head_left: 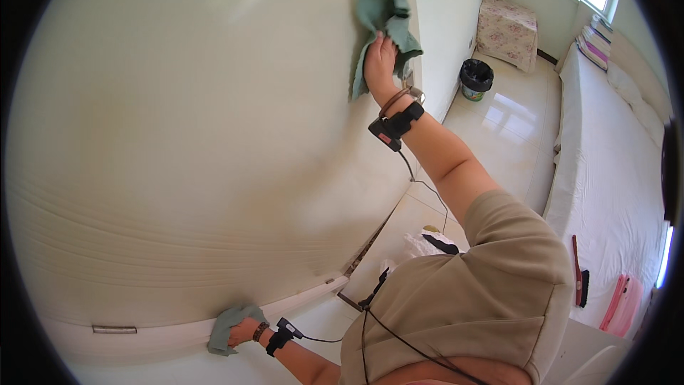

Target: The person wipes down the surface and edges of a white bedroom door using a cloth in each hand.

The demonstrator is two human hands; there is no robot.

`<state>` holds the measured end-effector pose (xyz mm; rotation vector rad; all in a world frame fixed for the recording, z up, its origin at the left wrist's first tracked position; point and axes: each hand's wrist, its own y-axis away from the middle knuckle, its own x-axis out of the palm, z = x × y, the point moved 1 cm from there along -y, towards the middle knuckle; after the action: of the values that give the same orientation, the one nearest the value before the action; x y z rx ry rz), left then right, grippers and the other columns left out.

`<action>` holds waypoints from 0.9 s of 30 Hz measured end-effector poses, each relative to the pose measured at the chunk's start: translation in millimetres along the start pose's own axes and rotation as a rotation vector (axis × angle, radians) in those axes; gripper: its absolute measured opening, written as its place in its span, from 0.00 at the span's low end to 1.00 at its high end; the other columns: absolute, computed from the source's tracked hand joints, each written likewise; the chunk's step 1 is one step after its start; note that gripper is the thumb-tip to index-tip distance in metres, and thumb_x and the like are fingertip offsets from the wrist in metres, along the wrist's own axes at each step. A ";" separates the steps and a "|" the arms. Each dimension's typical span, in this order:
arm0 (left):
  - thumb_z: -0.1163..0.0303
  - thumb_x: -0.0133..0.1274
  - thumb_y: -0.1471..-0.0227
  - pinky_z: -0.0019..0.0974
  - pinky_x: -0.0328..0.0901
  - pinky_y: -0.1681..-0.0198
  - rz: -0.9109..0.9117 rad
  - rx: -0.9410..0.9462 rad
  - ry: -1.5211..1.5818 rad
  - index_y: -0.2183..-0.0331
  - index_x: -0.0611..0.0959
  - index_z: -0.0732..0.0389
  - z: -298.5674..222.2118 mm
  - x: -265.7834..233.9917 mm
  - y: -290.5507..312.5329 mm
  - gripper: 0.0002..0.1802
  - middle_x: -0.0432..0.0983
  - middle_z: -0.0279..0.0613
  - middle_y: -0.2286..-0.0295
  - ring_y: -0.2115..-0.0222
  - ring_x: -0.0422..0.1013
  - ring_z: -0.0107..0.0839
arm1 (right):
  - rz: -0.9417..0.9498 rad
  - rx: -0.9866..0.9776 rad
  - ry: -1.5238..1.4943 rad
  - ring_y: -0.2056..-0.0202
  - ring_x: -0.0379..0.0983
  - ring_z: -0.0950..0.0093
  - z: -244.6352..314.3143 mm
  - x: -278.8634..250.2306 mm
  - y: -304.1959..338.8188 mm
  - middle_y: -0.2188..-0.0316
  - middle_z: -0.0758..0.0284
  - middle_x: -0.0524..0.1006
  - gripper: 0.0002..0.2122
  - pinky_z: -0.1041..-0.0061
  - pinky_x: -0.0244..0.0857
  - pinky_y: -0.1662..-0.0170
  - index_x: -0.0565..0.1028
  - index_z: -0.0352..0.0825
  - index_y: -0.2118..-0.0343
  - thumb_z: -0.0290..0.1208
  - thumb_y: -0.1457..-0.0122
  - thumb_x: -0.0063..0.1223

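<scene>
Head view: left fingers (236, 337), right fingers (387, 44) grasp green cloths (382, 3) against door (178, 135); metal handle (408, 75) near right fingers; bin (474, 85), bed (609, 185) beyond.

Your head camera looks down, close above your short-sleeved tan cloth shirt (463, 314), smooth flat cream door (178, 135) at nine o'clock.

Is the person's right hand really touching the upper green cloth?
Touching. The head view shows it: the right hand lies on the upper green cloth, with folds bunched around its fingers.
</scene>
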<state>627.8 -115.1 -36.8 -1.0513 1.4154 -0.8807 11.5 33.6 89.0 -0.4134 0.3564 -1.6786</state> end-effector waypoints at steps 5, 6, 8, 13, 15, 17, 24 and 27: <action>0.58 0.50 0.64 0.48 0.51 0.66 0.217 0.239 -0.294 0.72 0.72 0.65 -126.5 9.9 5.9 0.20 0.64 0.57 0.68 0.65 0.58 0.52 | 0.027 -0.219 -0.014 0.47 0.40 0.55 -42.9 19.1 67.1 0.50 0.50 0.49 0.30 0.58 0.28 0.45 0.50 0.22 0.52 0.23 0.64 0.39; 0.58 0.51 0.65 0.48 0.52 0.67 0.045 0.288 -0.058 0.71 0.72 0.67 -155.0 2.5 0.5 0.21 0.64 0.57 0.68 0.66 0.58 0.52 | 0.282 -0.334 0.164 0.49 0.45 0.54 -35.5 13.7 89.3 0.54 0.51 0.56 0.27 0.54 0.31 0.47 0.57 0.27 0.54 0.27 0.63 0.41; 0.58 0.51 0.65 0.48 0.52 0.68 -0.053 0.250 0.110 0.72 0.72 0.67 -192.9 -18.1 -6.0 0.21 0.65 0.57 0.70 0.68 0.59 0.53 | 0.655 -0.726 0.003 0.51 0.51 0.58 -14.1 -9.1 95.1 0.56 0.57 0.60 0.24 0.57 0.40 0.48 0.62 0.34 0.56 0.36 0.60 0.47; 0.55 0.51 0.65 0.48 0.53 0.69 -0.004 0.380 0.177 0.75 0.73 0.65 -203.6 -18.4 -6.1 0.22 0.67 0.54 0.72 0.71 0.61 0.53 | 0.764 -0.861 -0.200 0.56 0.60 0.67 -14.2 -21.1 -15.1 0.58 0.64 0.66 0.24 0.70 0.51 0.51 0.65 0.38 0.58 0.43 0.59 0.54; 0.54 0.51 0.66 0.48 0.53 0.68 -0.078 0.404 0.217 0.75 0.73 0.65 -204.8 -21.8 -6.8 0.22 0.67 0.53 0.73 0.71 0.61 0.53 | 0.549 -0.750 -0.188 0.63 0.66 0.68 -22.9 -14.9 -78.8 0.66 0.65 0.70 0.17 0.70 0.59 0.61 0.68 0.37 0.64 0.36 0.58 0.52; 0.54 0.51 0.66 0.48 0.53 0.68 -0.159 0.360 0.164 0.75 0.73 0.65 -210.1 -17.7 -4.7 0.22 0.67 0.53 0.73 0.70 0.61 0.53 | 0.297 -0.179 -0.081 0.63 0.64 0.67 -38.4 -3.6 -116.5 0.66 0.64 0.70 0.14 0.70 0.59 0.63 0.67 0.36 0.64 0.34 0.55 0.47; 0.61 0.41 0.54 0.51 0.55 0.65 0.479 0.219 -0.252 0.67 0.72 0.65 -176.9 33.7 19.7 0.17 0.66 0.53 0.66 0.65 0.62 0.48 | 0.444 -1.087 0.159 0.52 0.54 0.63 15.4 -27.2 -76.6 0.57 0.63 0.65 0.22 0.66 0.45 0.49 0.61 0.38 0.55 0.40 0.55 0.43; 0.58 0.42 0.55 0.50 0.55 0.64 0.144 0.330 -0.239 0.68 0.72 0.65 -197.2 3.2 9.4 0.19 0.66 0.53 0.66 0.65 0.62 0.49 | 0.608 -1.245 -0.208 0.56 0.60 0.64 61.7 -40.2 -143.2 0.59 0.62 0.66 0.19 0.68 0.52 0.52 0.70 0.38 0.64 0.44 0.57 0.49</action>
<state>430.9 -124.0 -24.6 -0.7665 1.0872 -0.8197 -80.3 94.1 206.6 -1.2246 1.2270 -0.6415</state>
